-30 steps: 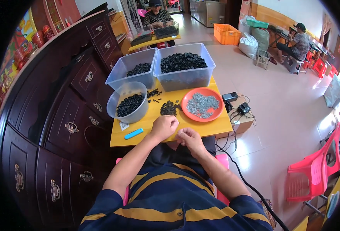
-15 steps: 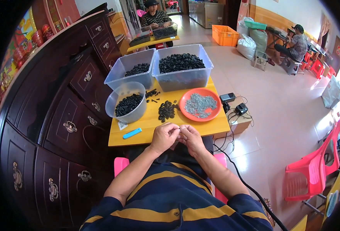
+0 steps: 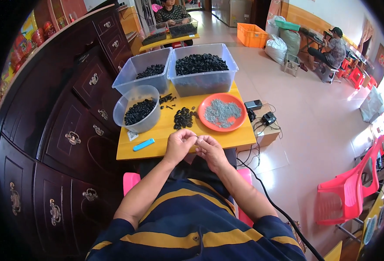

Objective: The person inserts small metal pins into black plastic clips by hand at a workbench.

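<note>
My left hand (image 3: 179,144) and my right hand (image 3: 210,151) meet at the table's front edge, fingertips pinched together. Whatever they pinch is too small to make out. Just beyond them on the yellow table (image 3: 157,150) lies a loose pile of small black round parts (image 3: 183,118). To the right of that pile, an orange-red plate (image 3: 202,118) carries many small silvery metal pieces (image 3: 221,113). A round clear tub (image 3: 150,124) of black parts stands to the left, with a few black screw-like pieces (image 3: 168,99) beside it. Nearer me lies a blue, flat-handled tool (image 3: 144,145).
Two clear bins, one left (image 3: 126,82) and one right (image 3: 200,82), hold black parts at the table's back. Dark drawers (image 3: 65,135) line the left. A box with black devices (image 3: 266,138) and cables stands right. Two people sit farther off; a pink chair (image 3: 342,195) stands right.
The whole view has shifted slightly, so the table and bins sit a little higher and further left. My hands stay together in a pinch, with the fingers slightly rearranged.
</note>
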{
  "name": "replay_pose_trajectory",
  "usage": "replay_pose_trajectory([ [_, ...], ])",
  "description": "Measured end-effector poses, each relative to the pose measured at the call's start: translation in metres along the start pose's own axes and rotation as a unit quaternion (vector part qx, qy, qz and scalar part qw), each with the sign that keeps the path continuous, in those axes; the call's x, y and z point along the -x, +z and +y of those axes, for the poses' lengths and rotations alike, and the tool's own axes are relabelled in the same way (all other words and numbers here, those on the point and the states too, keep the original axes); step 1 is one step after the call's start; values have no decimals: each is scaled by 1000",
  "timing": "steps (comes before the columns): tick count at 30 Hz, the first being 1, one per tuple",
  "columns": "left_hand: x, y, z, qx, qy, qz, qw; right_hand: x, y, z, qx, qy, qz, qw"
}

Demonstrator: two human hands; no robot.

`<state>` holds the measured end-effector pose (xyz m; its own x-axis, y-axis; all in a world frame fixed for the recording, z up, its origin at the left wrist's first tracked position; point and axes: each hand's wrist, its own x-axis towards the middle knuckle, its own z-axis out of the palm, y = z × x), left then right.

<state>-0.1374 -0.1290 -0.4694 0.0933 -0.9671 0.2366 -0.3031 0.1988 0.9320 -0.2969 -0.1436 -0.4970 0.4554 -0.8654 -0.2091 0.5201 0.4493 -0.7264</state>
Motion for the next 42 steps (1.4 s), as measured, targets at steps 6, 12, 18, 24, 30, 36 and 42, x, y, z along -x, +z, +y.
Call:
replay_pose_trajectory([
  [6,-2,8,-10,12,17,-1,1000,-4,-6,0,-37,6,-1,999],
  [12,-31,4,15,15,11,-104,994,0,-6,-11,-19,-43,54,997],
  [18,-87,20,10,-234,90,-112,962,-8,-17,10,115,-17,-12,993],
  [24,-120,52,3,-385,129,-199,892,3,1,25,296,2,-115,948],
  [30,-138,70,4,-432,71,-247,865,-1,-2,23,349,-24,-125,928],
  [36,-136,81,7,-485,100,-223,839,-2,-4,21,343,-30,-108,932],
  [42,-134,80,-4,-481,133,-192,845,-2,-2,22,350,-46,-104,930],
])
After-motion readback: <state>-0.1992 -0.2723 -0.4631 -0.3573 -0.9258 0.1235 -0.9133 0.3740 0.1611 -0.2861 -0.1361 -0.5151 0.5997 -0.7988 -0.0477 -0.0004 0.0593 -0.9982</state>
